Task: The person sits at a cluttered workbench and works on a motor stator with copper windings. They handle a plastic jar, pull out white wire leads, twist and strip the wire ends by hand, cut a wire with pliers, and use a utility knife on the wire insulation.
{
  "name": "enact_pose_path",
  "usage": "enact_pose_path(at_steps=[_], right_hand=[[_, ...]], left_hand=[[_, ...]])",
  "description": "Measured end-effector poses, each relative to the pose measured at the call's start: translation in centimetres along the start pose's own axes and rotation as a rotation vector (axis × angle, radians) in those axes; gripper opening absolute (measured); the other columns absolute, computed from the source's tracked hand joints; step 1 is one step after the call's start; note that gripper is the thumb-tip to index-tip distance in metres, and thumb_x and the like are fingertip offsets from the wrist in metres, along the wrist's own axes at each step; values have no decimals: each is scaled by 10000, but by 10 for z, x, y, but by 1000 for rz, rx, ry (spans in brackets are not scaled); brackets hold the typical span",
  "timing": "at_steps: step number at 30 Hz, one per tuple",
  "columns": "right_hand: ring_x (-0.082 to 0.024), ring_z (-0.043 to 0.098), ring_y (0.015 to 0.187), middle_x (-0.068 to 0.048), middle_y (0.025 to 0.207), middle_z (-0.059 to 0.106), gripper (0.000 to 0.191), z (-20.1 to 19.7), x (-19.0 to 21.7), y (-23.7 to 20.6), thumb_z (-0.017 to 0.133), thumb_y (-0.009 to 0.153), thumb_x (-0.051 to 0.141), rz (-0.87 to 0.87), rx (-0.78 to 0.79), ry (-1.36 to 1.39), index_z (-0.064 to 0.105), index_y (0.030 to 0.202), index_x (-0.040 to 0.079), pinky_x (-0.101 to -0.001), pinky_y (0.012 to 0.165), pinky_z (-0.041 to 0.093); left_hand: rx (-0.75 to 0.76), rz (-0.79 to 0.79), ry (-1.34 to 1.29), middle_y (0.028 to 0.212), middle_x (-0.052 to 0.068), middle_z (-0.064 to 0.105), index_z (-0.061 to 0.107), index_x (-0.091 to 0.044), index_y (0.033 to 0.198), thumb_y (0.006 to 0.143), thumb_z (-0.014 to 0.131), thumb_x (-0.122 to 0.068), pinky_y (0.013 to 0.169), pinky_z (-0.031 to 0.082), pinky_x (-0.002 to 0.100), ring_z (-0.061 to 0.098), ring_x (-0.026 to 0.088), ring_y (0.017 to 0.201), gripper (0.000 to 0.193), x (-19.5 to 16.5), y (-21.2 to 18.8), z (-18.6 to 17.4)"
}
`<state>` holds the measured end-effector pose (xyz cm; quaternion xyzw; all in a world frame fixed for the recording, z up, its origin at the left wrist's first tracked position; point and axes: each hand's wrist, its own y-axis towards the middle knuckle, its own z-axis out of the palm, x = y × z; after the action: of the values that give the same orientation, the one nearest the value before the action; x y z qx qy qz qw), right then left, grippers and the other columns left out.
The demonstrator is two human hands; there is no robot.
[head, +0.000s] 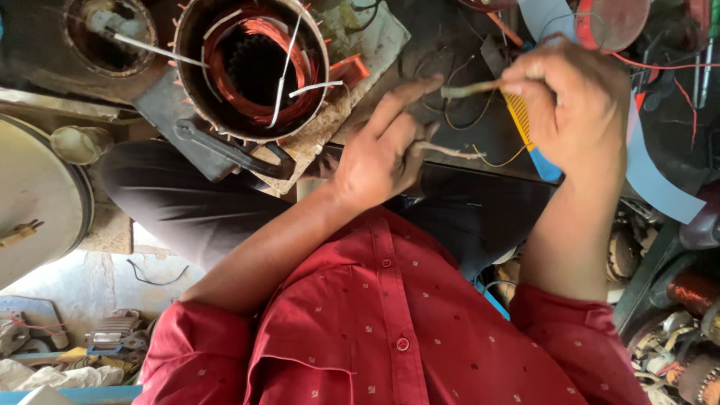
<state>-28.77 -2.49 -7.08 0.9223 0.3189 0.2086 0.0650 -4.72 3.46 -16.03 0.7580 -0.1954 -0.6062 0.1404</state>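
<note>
Above the person's lap, over the dark trousers (187,202), both hands work a thin pale sleeved strand: the right hand (574,105) pinches one end of the strand (469,90) between thumb and fingertips, closed tight on it, while the left hand (379,154) grips the lower frayed end (450,152) in its curled fingers with the forefinger stretched out toward the right hand. The work in hand looks like drawing or straightening that strand between the two hands; the next move would seem to call for a steady pull with both pinches kept firm, so the thin piece does not slip or kink. A yellow ribbed piece (519,120) shows just beside the right hand, whether held by it I cannot tell. To the upper left sits a motor stator (251,67), its round housing filled with copper winding and crossed by white sleeved leads, with dark pliers (225,150) lying at its lower edge. A blue strip of sheet (660,180) runs behind the right wrist. No label or package is legible; a red round lid (611,22) lies at the top right.
</note>
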Motion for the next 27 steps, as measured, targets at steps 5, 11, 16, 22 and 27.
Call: enact_pose_path(at_steps=[5, 11, 16, 22, 27], right_hand=[[-239, 735, 973, -118, 1038, 741, 60, 11, 11, -38, 734, 1101, -3, 156, -88, 140, 696, 1055, -5, -327, 864, 575], [-185, 734, 1050, -120, 1104, 714, 279, 69, 15, -89, 741, 997, -32, 506, -288, 1040, 572, 1215, 10, -332, 933, 631], [-206, 741, 971, -179, 1103, 734, 241, 100, 18, -116, 704, 1018, -93, 596, -267, 1096, 611, 1233, -36, -345, 923, 621], [-226, 751, 1013, -191, 1092, 733, 302, 101, 19, -114, 678, 1032, -105, 568, -332, 1012, 566, 1307, -54, -355, 882, 650], [-237, 753, 984, -218, 1109, 729, 344, 96, 26, -109, 660, 1044, -131, 508, -306, 946, 537, 1359, -69, -363, 896, 651]], left_hand=[[66, 15, 55, 1375, 109, 641, 601, -26, 984, 846, 722, 59, 931, 594, 372, 704, 319, 1113, 203, 27, -6, 11], [194, 192, 127, 1347, 162, 664, 640, -6, 946, 856, 734, -27, 940, 593, 387, 703, 313, 1113, 132, 45, -28, 5], [221, 188, 165, 1357, 158, 657, 674, -15, 965, 852, 747, -45, 948, 595, 384, 709, 305, 1115, 138, 44, -30, 3], [267, 258, -96, 1348, 120, 673, 678, -26, 953, 846, 762, 26, 957, 598, 367, 711, 252, 1093, 146, 45, -30, 2], [261, 205, -58, 1278, 108, 695, 635, -22, 927, 826, 739, 15, 937, 589, 391, 701, 297, 1099, 150, 50, -33, 7]])
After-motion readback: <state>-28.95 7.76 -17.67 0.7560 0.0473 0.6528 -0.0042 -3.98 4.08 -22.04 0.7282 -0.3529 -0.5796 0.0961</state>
